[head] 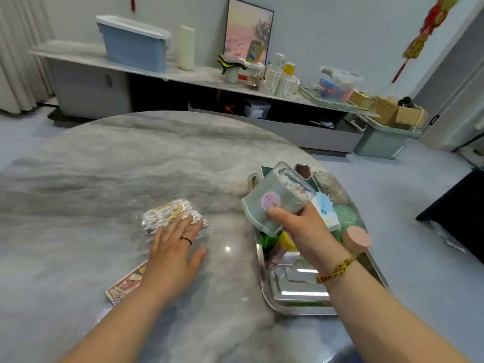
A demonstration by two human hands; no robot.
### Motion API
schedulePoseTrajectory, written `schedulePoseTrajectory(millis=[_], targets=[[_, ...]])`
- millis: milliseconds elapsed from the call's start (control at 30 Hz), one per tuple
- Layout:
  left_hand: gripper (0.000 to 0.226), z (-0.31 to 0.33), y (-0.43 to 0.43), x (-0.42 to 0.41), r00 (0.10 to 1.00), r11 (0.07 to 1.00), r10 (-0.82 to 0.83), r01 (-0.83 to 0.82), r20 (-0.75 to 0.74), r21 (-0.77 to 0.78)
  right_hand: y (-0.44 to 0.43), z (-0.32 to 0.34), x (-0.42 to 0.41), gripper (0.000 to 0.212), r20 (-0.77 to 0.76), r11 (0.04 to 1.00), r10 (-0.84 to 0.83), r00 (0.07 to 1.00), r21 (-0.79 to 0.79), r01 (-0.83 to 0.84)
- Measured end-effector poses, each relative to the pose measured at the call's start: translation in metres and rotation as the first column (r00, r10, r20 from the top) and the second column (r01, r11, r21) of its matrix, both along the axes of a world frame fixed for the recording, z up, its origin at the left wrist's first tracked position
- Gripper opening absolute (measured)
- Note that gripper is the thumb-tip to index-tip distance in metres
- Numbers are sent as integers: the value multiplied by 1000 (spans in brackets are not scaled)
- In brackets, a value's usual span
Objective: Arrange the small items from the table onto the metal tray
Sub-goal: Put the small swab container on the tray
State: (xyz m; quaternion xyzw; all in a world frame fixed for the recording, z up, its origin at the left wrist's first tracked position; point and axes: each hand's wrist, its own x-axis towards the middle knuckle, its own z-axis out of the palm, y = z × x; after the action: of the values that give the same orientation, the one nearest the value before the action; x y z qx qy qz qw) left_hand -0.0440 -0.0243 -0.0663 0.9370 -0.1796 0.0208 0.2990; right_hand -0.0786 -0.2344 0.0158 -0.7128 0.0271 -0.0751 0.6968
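A metal tray [290, 299] lies at the table's right edge, its far half filled with small items. My right hand [301, 229] grips a clear green cotton-swab box [272, 197] with a pink sticker, tilted above the tray's left rim. A clear bag of cotton swabs [167, 212] lies on the marble table [117, 166] at centre left. My left hand [175, 247] rests flat with fingers spread, its fingertips on the bag's near edge. A red printed flat packet [125, 284] lies partly under my left wrist.
On the tray sit a pink-lidded jar [357, 238], a green round item [347, 216], a blue-white packet [326, 209], a yellow-capped item [286, 241] and a clear container [331, 186]. A sideboard with boxes and cups runs along the far wall.
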Motion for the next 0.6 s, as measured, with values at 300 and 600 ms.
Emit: schedulePoseTrajectory(millis=[300, 600], targets=[[51, 0, -21, -38, 984, 975, -146, 160, -99, 151, -82, 4, -68, 38, -36, 985, -130, 991, -119, 125], [53, -3, -91, -62, 971, 999, -50, 49, -235, -8, -108, -38, -81, 59, -131, 946, -194, 972, -288, 150]])
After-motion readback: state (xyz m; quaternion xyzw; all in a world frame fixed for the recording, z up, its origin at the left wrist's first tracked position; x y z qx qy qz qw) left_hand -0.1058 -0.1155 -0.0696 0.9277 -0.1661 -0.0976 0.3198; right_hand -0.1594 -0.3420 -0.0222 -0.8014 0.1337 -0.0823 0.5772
